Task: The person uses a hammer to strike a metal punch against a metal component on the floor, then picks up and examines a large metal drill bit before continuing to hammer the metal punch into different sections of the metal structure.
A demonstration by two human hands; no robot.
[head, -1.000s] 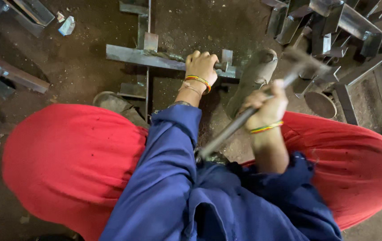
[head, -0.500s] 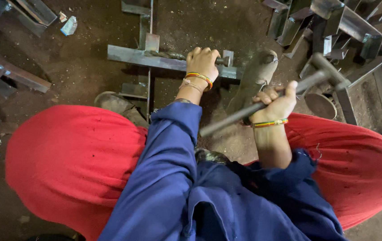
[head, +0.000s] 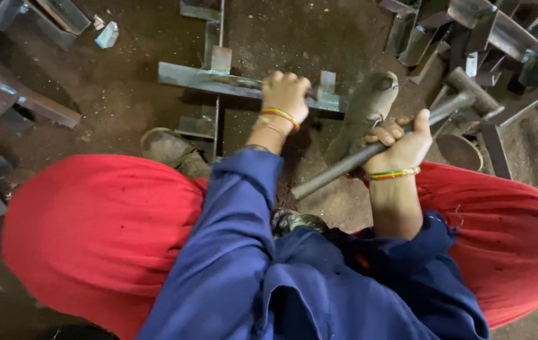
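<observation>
Dirt floor (head: 124, 94): left hand (head: 286, 94) grips steel frame (head: 218, 80), right hand (head: 401, 146) clutches hammer (head: 407, 129), now swung lower, head beside the frame's right end.

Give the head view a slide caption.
Left hand grips a steel frame while right hand holds a hammer.

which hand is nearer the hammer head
Right. The right hand grips the hammer's handle, with the hammer head up and to its right. The left hand is farther away, closed on the metal frame on the ground.
</observation>
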